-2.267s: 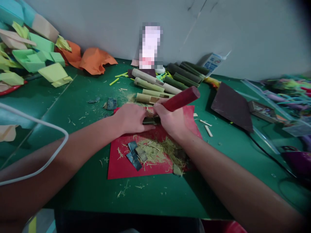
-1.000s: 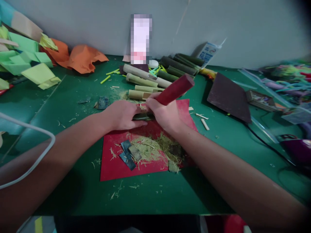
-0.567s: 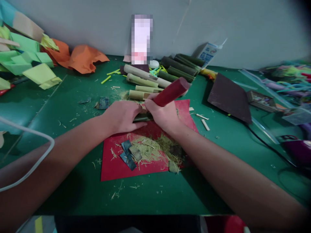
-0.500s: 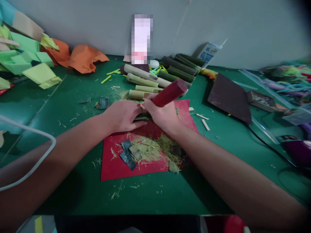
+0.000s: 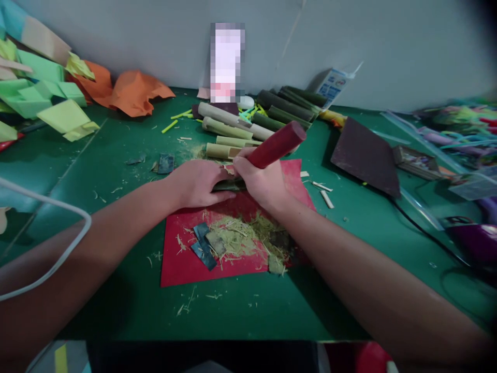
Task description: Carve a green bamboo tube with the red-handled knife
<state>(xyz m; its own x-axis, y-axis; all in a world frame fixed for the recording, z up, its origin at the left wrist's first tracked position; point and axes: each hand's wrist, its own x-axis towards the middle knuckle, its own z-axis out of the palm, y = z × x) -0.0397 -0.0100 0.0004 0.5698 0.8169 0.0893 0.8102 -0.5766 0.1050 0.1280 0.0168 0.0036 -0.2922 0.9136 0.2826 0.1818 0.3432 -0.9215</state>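
Note:
My left hand (image 5: 196, 184) is closed over a dark green bamboo piece (image 5: 229, 185), pressing it down on a red sheet (image 5: 180, 267). In my right hand (image 5: 262, 181) is a tool with a thick, round red handle (image 5: 277, 145), tilted up to the right. Its working end is hidden behind my fingers, close to the bamboo and the left fingertips. Just nearer to me, pale shavings (image 5: 236, 241) are heaped on the sheet, with several dark flat chips (image 5: 204, 254) at their left side.
Cut bamboo tubes (image 5: 229, 128) lie behind my hands. A dark brown board (image 5: 365, 158) leans at the right, beside a small box (image 5: 417, 163). Orange paper (image 5: 135, 93) and green paper pieces (image 5: 42, 93) pile up at the left. A white cable (image 5: 77, 220) loops over my left forearm.
The red handle and my right hand have shifted slightly right, and the handle's top is a little higher. My left hand stays on the bamboo piece.

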